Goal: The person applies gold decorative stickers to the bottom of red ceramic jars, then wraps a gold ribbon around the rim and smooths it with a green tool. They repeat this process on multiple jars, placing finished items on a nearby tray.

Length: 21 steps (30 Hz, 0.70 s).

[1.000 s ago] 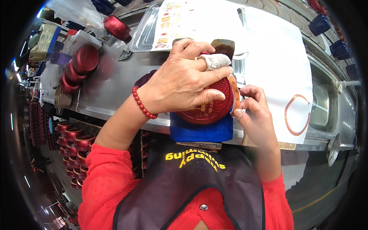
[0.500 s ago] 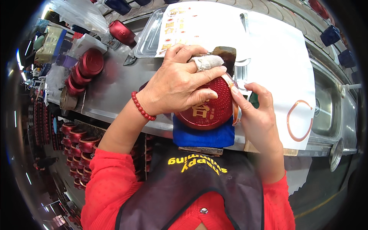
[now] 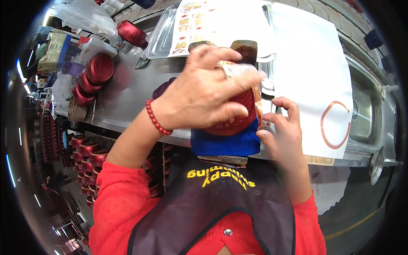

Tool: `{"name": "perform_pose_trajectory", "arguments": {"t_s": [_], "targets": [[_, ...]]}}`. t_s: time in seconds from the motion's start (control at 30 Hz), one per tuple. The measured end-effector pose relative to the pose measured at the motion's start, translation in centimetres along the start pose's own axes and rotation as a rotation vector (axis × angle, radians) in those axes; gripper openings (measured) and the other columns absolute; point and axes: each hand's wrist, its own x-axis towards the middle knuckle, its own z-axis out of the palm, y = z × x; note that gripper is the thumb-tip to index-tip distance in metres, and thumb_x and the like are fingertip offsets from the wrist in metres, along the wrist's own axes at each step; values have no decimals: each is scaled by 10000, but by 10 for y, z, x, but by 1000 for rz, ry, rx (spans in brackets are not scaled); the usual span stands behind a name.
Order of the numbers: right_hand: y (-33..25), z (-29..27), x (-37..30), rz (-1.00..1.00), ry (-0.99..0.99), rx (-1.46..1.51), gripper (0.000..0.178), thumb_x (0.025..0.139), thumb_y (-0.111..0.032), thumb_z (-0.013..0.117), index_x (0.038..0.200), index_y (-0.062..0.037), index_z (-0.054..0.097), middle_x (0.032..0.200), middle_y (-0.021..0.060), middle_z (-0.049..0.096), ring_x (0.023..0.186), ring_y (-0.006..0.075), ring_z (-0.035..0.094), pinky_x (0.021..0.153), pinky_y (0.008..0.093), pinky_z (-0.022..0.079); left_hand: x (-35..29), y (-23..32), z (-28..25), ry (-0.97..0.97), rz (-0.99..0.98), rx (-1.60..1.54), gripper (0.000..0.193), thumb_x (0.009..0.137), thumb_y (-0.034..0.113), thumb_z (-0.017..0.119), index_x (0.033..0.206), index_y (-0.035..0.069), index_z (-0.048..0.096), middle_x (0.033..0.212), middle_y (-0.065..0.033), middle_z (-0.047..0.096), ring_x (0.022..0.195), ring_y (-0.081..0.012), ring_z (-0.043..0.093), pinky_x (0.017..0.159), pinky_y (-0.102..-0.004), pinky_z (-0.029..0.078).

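Note:
A round red vessel (image 3: 227,129) with raised dots and gold print lies on a blue cloth (image 3: 225,144) in front of me. My left hand (image 3: 204,89) is spread over it, fingers stretched and slightly blurred, one wearing a pale cloth finger cover (image 3: 238,69). Much of the vessel is hidden under that hand. An orange-brown strip (image 3: 258,105) runs along the vessel's right edge. At the strip's lower end my right hand (image 3: 287,125) has its thumb and forefinger curled around a thin bit of it.
Dark worn blocks (image 3: 244,52) stand behind the vessel. A sheet of printed decals (image 3: 221,38) covers part of a metal tray (image 3: 155,50). To the right, a white sheet (image 3: 310,85) carries an orange ring-shaped strip (image 3: 324,129) beside a sink (image 3: 369,127). Red vessels (image 3: 100,68) are stacked at left.
My left hand has lifted its fingers slightly and shifted right across the vessel. My right hand has moved down along the strip to its lower end.

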Motion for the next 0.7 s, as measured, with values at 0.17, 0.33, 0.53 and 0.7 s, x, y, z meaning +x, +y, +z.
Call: {"name": "perform_pose_trajectory", "arguments": {"t_s": [0.17, 0.33, 0.53, 0.7], "targets": [[-15, 9, -9, -82, 20, -56, 198, 788, -38, 793, 968, -7, 718, 1214, 217, 535, 1149, 370, 555, 975, 443, 471, -5, -1, 1, -43, 1, 64, 535, 925, 475, 669, 1387, 206, 637, 1002, -42, 744, 1294, -286, 530, 1132, -512, 289], [-34, -1, -14, -70, -193, -13, 186, 783, -34, 778, 962, -35, 726, 1170, 183, 561, 1102, 365, 567, 945, 427, 485, 1, 14, 12, 26, 71, 71, 487, 953, 502, 611, 1334, 202, 660, 1054, -24, 747, 1249, -255, 553, 1120, -502, 307], [-36, -42, -4, 28, -146, 165, 343, 828, 66, 648, 1154, -20, 717, 1159, 160, 574, 911, 290, 638, 809, 371, 530, -26, 55, 21, 20, 100, -86, 441, 853, 447, 733, 1180, 152, 695, 853, -4, 683, 1178, -217, 591, 1103, -573, 283], [-2, -10, 21, -164, 27, -126, 616, 798, 126, 608, 1378, -81, 639, 1197, 179, 560, 1083, 342, 585, 923, 404, 511, -35, 91, 49, 310, -234, 132, 405, 766, 370, 781, 1112, 210, 646, 1142, -33, 650, 1288, -309, 458, 1115, -610, 243]]}}
